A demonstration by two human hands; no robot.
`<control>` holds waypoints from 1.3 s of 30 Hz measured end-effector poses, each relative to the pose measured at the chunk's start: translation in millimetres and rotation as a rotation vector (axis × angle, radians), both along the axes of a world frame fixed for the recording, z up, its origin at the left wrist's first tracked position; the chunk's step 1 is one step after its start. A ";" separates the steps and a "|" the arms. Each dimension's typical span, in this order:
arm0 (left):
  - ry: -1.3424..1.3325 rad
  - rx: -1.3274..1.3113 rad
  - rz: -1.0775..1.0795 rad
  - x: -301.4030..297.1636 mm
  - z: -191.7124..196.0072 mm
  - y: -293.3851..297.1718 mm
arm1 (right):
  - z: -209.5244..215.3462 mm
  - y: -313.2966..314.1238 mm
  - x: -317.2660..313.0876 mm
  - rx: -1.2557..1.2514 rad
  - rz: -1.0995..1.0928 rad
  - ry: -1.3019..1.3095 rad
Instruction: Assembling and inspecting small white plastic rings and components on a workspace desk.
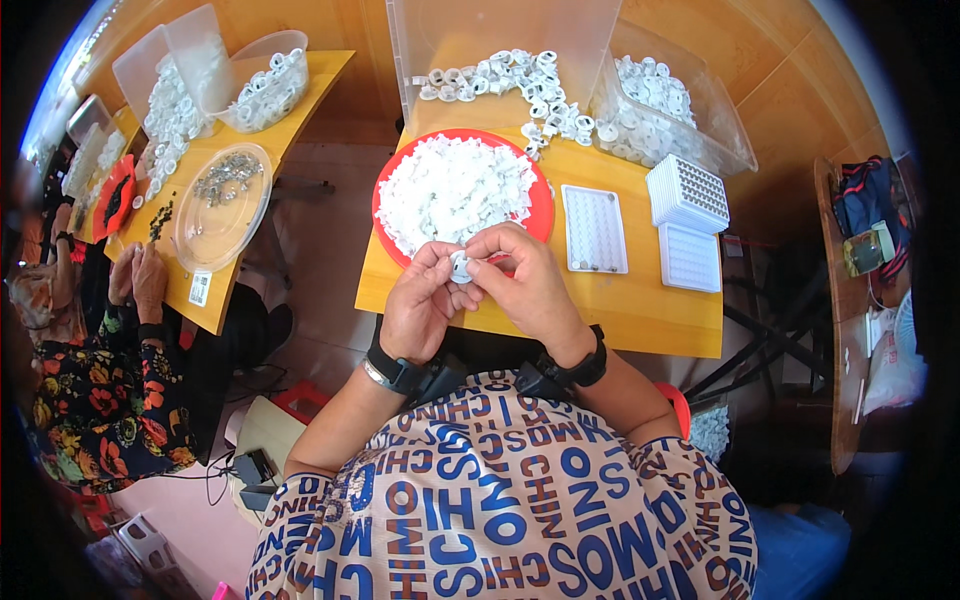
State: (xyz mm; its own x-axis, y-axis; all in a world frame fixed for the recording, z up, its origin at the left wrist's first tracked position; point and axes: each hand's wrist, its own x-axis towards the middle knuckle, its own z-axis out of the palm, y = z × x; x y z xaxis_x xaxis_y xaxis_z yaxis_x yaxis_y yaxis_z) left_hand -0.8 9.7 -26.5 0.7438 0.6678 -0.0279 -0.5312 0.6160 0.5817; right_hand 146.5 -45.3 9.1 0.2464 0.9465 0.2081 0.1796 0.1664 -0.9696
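Observation:
A small round white plastic part [460, 267] with a dark slot sits pinched between the fingertips of both my hands, just in front of a red plate. My left hand [418, 308] grips it from the left, fingers curled beneath. From the right, my right hand [530, 290] closes thumb and forefinger on it. Behind my hands, small white plastic pieces [455, 190] are heaped on the red round plate [546, 205]. To the right of the plate lies a white tray [595, 228] with rows of cells and a few small pieces at its near edge.
Stacked white trays [690, 195] stand at the table's right. Behind them is a clear bin [720, 140] of white parts; more loose white parts [500, 75] lie by a tilted clear box [430, 30]. At left, a co-worker's hands [140, 278] are near a round clear lid [250, 215].

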 end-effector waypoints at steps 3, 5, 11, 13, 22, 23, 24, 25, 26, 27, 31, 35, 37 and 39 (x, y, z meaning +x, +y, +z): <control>0.020 0.013 0.019 0.4 0.8 -1.1 | -0.4 -0.1 0.2 -0.035 0.009 0.018; 0.034 0.017 0.032 0.7 1.2 -1.4 | -1.2 -0.5 0.2 -0.056 0.016 0.039; 0.064 0.014 0.045 0.6 1.3 -1.5 | -1.0 -3.0 0.3 -0.039 0.027 -0.009; 0.071 0.025 0.039 0.3 1.5 -2.4 | -2.5 -4.2 1.1 0.027 -0.004 -0.177; 0.146 0.044 0.088 3.9 5.4 -7.6 | -4.5 -3.4 -5.0 0.067 -0.079 -0.163; 0.146 0.045 0.087 4.4 6.4 -8.2 | -4.4 -3.3 -5.7 0.068 -0.080 -0.162; 0.165 0.047 0.101 4.7 7.5 -8.9 | -4.2 -3.4 -6.6 0.042 -0.083 -0.148; 0.184 0.049 0.115 4.8 8.2 -9.3 | -3.8 -3.6 -7.1 0.016 -0.086 -0.134; 0.184 0.049 0.116 4.6 8.3 -9.3 | -3.0 -3.9 -7.3 0.017 -0.086 -0.134; 0.197 0.065 0.112 4.6 8.2 -9.4 | -1.9 -4.6 -7.1 -0.022 -0.071 -0.098; 0.261 0.107 0.050 4.5 18.0 -8.5 | 2.6 -8.3 -2.5 -0.107 -0.050 0.000; 0.363 0.136 0.020 2.3 18.7 -8.0 | 2.3 -8.0 2.7 -0.117 -0.048 0.040; 0.445 0.303 0.084 1.9 16.4 -9.6 | 6.6 -8.5 1.9 -0.113 0.016 0.076; 0.443 0.335 0.112 1.8 15.5 -11.9 | 4.4 -8.1 1.9 -0.081 0.014 0.031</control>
State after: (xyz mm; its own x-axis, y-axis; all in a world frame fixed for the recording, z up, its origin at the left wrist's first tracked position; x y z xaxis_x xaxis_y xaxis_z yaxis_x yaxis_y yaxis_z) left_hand 1.1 -2.2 -11.1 0.6331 0.7683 -0.0943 -0.2436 0.3134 0.9179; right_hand 148.3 -53.5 13.6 0.2381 0.9635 0.1228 0.1473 0.0891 -0.9851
